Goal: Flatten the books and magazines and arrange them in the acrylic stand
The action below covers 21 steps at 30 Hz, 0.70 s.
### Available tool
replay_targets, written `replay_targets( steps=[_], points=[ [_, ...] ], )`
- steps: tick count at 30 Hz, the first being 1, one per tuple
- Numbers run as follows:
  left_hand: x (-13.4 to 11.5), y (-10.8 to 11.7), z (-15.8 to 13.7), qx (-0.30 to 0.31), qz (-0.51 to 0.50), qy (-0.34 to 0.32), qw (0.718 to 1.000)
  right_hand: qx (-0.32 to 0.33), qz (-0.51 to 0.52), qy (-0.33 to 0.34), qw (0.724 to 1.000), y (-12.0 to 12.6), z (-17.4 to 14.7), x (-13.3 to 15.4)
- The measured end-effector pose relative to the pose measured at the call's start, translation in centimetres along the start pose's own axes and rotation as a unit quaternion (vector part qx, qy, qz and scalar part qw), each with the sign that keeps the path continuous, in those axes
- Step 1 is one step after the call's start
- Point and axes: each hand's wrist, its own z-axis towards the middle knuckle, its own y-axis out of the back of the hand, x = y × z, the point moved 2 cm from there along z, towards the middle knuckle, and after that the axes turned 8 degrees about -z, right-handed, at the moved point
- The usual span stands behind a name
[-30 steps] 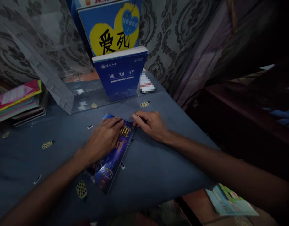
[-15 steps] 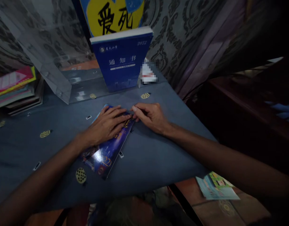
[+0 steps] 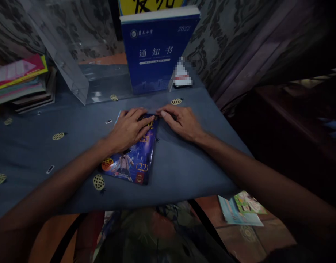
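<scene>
A glossy blue book (image 3: 145, 151) with "(22)" and a cartoon figure on its cover lies flat on the cloth, its cover facing up. Across its upper left part my left hand (image 3: 129, 129) rests with fingers stretched out, covering some of the cover. At the book's far right corner, my right hand (image 3: 181, 121) has thumb and forefinger pinched together. Its other fingers are curled beneath and partly hidden. Beyond both hands, a dark blue booklet marked 2022 (image 3: 157, 40) stands upright in a clear plastic holder (image 3: 81, 87).
Stacked books and booklets (image 3: 22, 86) lie at the left. A small white item (image 3: 183, 75), partly blurred out, stands behind the holder's right end. The blue pineapple-print tablecloth (image 3: 190, 171) ends at a right edge and a near edge. Booklets (image 3: 240, 208) lie on the floor below.
The book has turned so that its right edge is closer to upright, and more of its lower cover shows. Both hands stay at it. The camera view has tilted downward.
</scene>
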Motion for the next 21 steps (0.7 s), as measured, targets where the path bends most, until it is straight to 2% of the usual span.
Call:
replay_targets(
  steps=[3, 6, 13, 21],
  points=[
    [0.24, -0.07, -0.16, 0.023, -0.05, -0.075, 0.996, 0.009, 0.002, 0.006, 1.0, -0.02, -0.19, -0.07],
    [0.39, -0.05, -0.45, 0.04, -0.076, -0.114, 0.99, 0.014, 0.014, 0.003, 1.0, -0.03, -0.35, -0.07],
    [0.3, -0.17, -0.62, 0.057, -0.075, -0.085, 0.992, 0.003, 0.011, -0.027, 1.0, -0.01, -0.62, 0.43],
    [-0.08, -0.45, -0.54, 0.05, -0.06, -0.062, 0.995, 0.003, -0.012, 0.004, 1.0, -0.2, -0.68, 0.48]
  ],
)
